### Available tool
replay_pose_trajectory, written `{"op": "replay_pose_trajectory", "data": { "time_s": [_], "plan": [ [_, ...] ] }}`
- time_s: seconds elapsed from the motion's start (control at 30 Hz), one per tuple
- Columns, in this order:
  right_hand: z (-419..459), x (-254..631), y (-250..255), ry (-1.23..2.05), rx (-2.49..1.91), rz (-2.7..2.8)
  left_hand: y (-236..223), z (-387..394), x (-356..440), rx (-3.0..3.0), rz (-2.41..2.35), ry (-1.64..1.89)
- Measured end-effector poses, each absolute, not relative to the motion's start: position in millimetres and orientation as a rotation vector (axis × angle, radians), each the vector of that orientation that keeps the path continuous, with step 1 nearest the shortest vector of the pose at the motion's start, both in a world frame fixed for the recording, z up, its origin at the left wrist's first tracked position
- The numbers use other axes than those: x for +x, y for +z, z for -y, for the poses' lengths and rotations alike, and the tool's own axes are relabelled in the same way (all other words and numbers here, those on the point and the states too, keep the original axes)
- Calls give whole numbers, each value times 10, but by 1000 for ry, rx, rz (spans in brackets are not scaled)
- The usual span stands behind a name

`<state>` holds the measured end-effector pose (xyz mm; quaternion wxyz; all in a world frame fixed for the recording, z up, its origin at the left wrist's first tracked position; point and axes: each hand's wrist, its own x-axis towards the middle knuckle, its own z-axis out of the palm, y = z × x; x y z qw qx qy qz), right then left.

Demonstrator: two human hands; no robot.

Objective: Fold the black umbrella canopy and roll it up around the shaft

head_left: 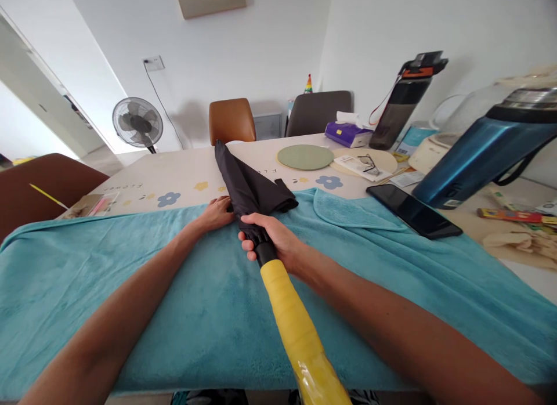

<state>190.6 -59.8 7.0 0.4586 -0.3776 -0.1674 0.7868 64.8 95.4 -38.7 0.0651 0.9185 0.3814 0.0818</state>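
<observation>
A black folded umbrella [243, 181] with a yellow handle [296, 324] lies along the middle of a teal towel [130, 289] spread over the table. My right hand [272, 237] is wrapped round the umbrella just above the yellow handle. My left hand [216, 213] rests on the towel against the left side of the black canopy, its fingers curled onto the fabric. The umbrella's tip points away from me toward the brown chair.
A black phone [413, 210] lies on the towel's right edge beside a tilted blue kettle [483, 152]. A green round mat [305, 156], glasses on papers [368, 164], a tissue box [348, 133] and a dark bottle [402, 100] stand farther back. Chairs [231, 120] and a fan [137, 123] are behind the table.
</observation>
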Motion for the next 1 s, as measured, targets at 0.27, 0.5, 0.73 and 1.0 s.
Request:
{"op": "replay_pose_trajectory", "data": {
  "time_s": [0.27,0.5,0.73,1.0],
  "plan": [
    [622,1881,104,1960,-1003,407,-370,-822,719,2838,-1284,134],
    [593,1883,39,1964,-987,413,-328,-837,695,2869,-1176,5],
    [604,1872,35,1960,-992,377,-185,-986,572,2707,-967,-7],
    [598,1868,-10,1961,-1000,382,15,-969,479,2595,-977,-41]
  ]
}}
